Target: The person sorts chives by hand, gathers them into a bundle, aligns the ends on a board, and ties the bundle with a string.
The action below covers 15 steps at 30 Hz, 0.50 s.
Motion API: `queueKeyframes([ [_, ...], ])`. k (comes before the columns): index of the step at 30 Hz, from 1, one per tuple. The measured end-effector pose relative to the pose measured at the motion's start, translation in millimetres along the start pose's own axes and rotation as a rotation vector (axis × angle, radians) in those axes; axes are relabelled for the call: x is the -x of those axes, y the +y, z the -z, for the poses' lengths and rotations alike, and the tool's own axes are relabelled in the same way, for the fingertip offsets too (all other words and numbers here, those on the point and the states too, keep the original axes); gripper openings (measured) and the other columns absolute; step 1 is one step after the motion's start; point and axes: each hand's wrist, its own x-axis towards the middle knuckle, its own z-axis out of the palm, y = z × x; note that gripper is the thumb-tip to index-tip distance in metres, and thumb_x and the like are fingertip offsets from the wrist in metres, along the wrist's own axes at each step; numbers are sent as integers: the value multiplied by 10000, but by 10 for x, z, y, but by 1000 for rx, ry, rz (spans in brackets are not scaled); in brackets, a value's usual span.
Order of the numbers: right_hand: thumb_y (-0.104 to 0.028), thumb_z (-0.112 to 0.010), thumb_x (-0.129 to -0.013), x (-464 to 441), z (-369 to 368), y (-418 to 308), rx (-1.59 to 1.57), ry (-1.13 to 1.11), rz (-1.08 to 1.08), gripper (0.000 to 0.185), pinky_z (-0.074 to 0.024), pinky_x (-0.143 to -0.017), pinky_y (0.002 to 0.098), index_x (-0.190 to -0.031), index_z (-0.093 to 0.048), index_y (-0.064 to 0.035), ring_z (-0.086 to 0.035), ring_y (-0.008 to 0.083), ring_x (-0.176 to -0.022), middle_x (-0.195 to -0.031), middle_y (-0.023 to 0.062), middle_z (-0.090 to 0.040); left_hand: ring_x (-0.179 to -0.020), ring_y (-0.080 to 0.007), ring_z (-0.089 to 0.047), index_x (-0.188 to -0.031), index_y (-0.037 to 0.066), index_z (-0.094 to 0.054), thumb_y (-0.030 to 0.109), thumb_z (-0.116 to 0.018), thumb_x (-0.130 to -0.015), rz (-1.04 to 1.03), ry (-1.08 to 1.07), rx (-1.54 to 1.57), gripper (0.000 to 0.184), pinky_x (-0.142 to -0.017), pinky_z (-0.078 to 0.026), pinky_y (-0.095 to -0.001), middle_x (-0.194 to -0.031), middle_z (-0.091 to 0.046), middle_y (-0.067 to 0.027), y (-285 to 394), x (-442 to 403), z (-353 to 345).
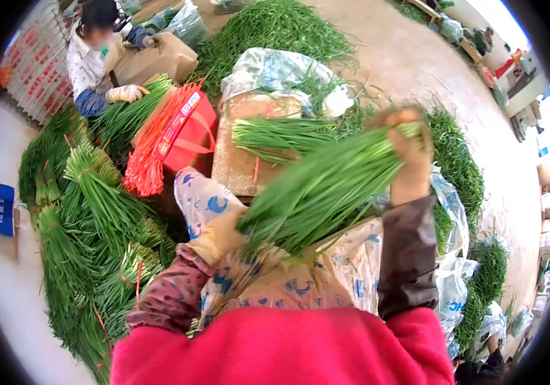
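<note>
A large bunch of long green leafy stalks (pixel 326 186) hangs slantwise over my lap, its pale ends at the upper right. My right hand (pixel 409 157), blurred, is wrapped round those pale ends. At the leaf tips, my gloved left hand (pixel 217 239) is closed by the lower left of the bunch; its fingers are partly hidden and blurred. Just beyond, a smaller bunch (pixel 281 135) lies on a worn board (pixel 239 163). Left of the board stands a red bag (pixel 194 138) with a bundle of red ties (pixel 146 154) along its side.
Tied green bunches (pixel 82 237) are heaped on the left. Loose greens (pixel 275 38) lie beyond the board, beside clear plastic (pixel 275 67). At the upper left a co-worker (pixel 92 70) rests a gloved hand on greens. More greens and plastic (pixel 451 282) lie on the right.
</note>
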Motion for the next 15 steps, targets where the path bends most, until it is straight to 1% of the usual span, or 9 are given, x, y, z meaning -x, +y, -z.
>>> queueKeyframes([
  [3,97,-596,-805,-330,-93,-497,-196,-222,311,287,-565,-853,456,-1039,-616,-68,-649,262,-904,-990,96,-640,-1045,-407,-600,-1324,75,-489,127,-575,-803,23,91,-95,531,-874,-483,-423,-1071,-641,-255,-204,46,127],
  [4,89,-610,-804,-446,-86,-591,75,-9,229,273,-557,-871,418,-1041,-619,-46,-649,255,-924,-979,96,-644,-965,-337,-643,-1342,57,-490,159,-622,-799,27,23,-92,568,-836,-497,-386,-1017,-656,-223,-282,3,163],
  [5,83,-627,-802,-667,97,-589,390,-31,187,251,-546,-889,373,-1034,-618,-13,-648,237,-946,-974,94,-648,-965,-337,-643,-1342,57,-490,159,-622,-799,2,22,-93,568,-836,-497,-386,-1017,-656,-223,-300,-3,215],
  [7,79,-648,-796,-735,54,-615,570,-60,235,225,-541,-875,322,-1010,-614,16,-648,215,-944,-956,94,-651,-921,-343,-643,-1375,57,-451,216,-673,-805,-105,-128,-237,633,-839,-501,-373,-960,-653,-216,-246,-17,380],
  [10,65,-679,-785,-764,64,-539,494,-202,126,325,-563,-840,337,-1096,-629,-15,-657,232,-954,-993,119,-664,-1046,-296,-610,-1473,76,-303,299,-786,-755,-255,-236,-250,893,-904,-485,-369,-1160,-612,-215,-10,-110,820],
  [11,57,-691,-780,-748,37,-496,514,-230,31,365,-570,-833,344,-1129,-632,-30,-660,240,-957,-1011,127,-668,-1155,-251,-545,-1492,65,-262,315,-839,-713,-186,-286,195,1001,-934,-472,-370,-1290,-545,-189,63,-117,975],
  [12,41,-693,-780,-745,-108,-466,427,-569,11,409,-581,-823,371,-1171,-623,-54,-663,260,-958,-1038,136,-667,-1229,-231,-474,-1503,43,-217,353,-867,-685,-247,-268,312,1090,-966,-451,-358,-1341,-501,-157,416,-85,1157],
  [14,75,-696,-744,-498,-337,-288,148,-567,-187,401,-568,-833,350,-1124,-631,-33,-664,261,-956,-1017,117,-665,-1329,-268,-380,-1526,70,-115,451,-854,-665,-548,-290,593,1196,-1106,-294,-414,-1428,-414,-178,787,-189,1248],
  [15,82,-706,-726,-375,-467,-228,77,-599,-253,415,-561,-842,346,-1118,-630,-29,-662,256,-965,-1014,109,-664,-1327,-267,-389,-1531,95,-92,462,-860,-647,-612,-310,696,1227,-1093,-317,-400,-1457,-382,-175,977,-250,1215],
])
